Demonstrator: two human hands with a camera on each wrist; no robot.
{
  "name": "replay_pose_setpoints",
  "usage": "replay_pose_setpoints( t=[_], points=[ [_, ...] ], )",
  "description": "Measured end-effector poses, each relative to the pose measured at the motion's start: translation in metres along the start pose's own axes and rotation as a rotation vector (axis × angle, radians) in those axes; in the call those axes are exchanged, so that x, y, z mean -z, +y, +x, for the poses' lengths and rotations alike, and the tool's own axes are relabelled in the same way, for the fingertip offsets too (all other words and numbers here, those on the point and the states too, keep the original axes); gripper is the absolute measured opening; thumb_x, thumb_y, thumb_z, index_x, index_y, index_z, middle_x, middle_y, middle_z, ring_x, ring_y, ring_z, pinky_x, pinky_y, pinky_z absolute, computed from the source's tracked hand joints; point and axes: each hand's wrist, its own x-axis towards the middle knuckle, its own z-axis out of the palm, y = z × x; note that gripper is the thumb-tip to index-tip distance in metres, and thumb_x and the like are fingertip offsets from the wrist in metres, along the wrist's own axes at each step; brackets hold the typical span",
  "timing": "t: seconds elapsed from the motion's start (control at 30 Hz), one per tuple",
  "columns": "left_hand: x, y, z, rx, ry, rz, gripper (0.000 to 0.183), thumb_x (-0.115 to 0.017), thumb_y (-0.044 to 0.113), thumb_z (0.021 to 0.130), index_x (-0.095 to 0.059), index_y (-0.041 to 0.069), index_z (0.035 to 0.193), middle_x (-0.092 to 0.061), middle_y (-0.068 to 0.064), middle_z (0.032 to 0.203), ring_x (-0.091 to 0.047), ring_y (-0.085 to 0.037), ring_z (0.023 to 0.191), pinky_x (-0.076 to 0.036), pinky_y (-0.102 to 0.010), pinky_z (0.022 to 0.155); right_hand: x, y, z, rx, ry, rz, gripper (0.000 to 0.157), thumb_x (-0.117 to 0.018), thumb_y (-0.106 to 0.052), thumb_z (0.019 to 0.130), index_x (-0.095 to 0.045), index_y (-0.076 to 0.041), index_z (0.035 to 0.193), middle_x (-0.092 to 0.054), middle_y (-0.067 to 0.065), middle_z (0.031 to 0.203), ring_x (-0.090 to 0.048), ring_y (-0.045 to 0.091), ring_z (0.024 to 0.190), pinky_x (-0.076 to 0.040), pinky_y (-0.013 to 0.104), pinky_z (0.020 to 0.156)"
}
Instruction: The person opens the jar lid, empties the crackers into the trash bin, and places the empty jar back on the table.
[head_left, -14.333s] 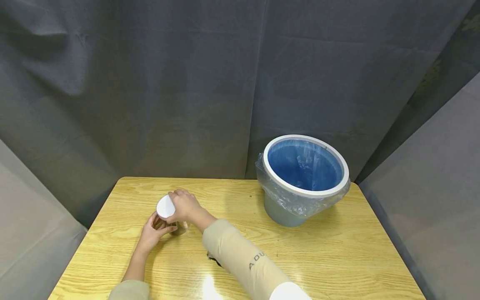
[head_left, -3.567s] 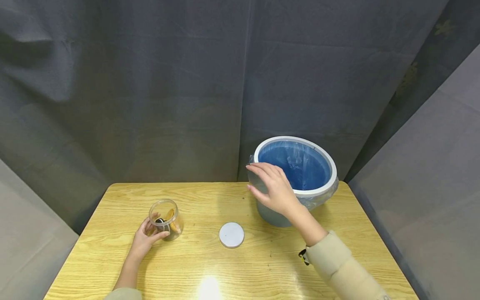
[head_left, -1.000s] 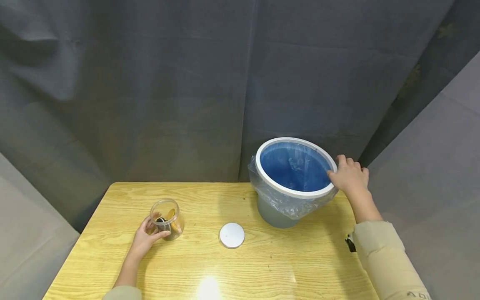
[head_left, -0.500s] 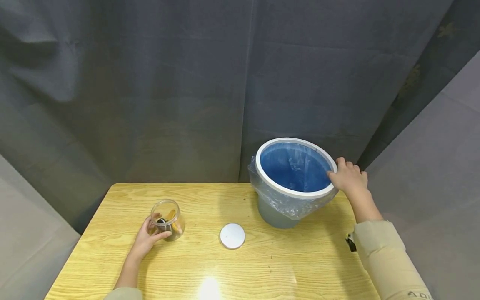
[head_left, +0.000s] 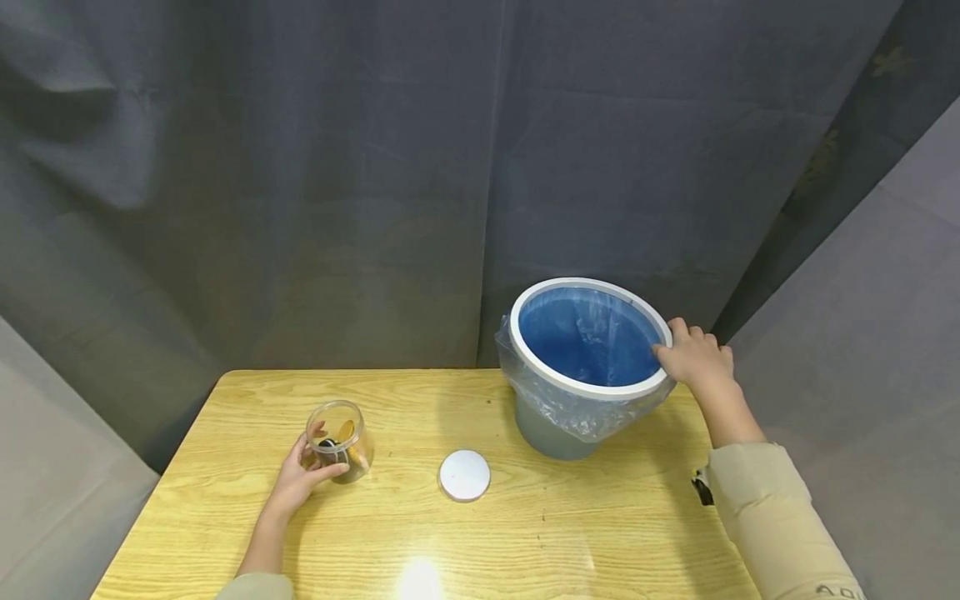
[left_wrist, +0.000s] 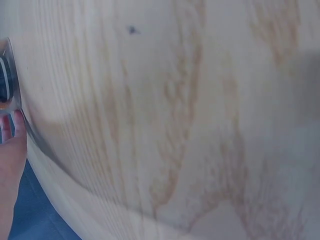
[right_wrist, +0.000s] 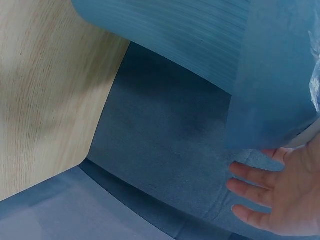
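Observation:
My left hand (head_left: 294, 482) holds a clear plastic jar (head_left: 358, 446) on the table, thumb at its near side and fingers round the left. The jar's top is uncovered; inside lie a black-and-white item and orange-yellow pieces, too small to identify. In the left wrist view only the jar's edge (left_wrist: 16, 80) shows. At the right, my right hand (head_left: 697, 357) grips the rim of a trash bin (head_left: 558, 437), thumb over the rim. The right wrist view shows its other fingers (right_wrist: 252, 192) spread below the rim. A round white lid (head_left: 464, 476) lies flat between jar and bin.
A transparent bag (head_left: 551, 402) lines the bin and hangs over its outside under the white rim. The bin stands at the back right of the wooden table (head_left: 375, 533). Dark cloth (head_left: 360, 183) hangs behind the table, with paler grey panels at both sides.
Since the oldest frame, the lid has come off the jar onto the table, and my right hand has moved to the bin's right rim. Lately only the jar and left hand shifted slightly.

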Motion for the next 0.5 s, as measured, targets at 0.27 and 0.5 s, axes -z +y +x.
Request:
replay_pose_setpoints(
  t=[0.27,0.5],
  points=[
    [-0.0032,-0.0008,0.0019,0.003,0.026,0.004,0.085,-0.077,0.016,0.073,-0.028,0.015,0.142,-0.031,-0.017,0.141,-0.032,-0.029,0.121,-0.026,-0.054,0.107,-0.0012,0.0015,0.0,0.002,-0.001,0.008,0.059,-0.043,-0.036,0.092,-0.026,0.004,0.132,-0.032,0.036,0.124,-0.03,0.052,0.111,-0.024,0.069,0.087],
    [-0.0068,0.0015,0.0013,0.017,0.073,0.035,0.086,-0.079,0.018,0.071,-0.029,0.014,0.141,-0.035,-0.016,0.138,-0.038,-0.023,0.117,-0.034,-0.042,0.105,-0.0019,0.0012,0.0018,0.002,0.007,0.009,0.058,-0.044,-0.035,0.092,-0.027,0.003,0.131,-0.034,0.035,0.123,-0.031,0.052,0.11,-0.025,0.069,0.086]
  ],
)
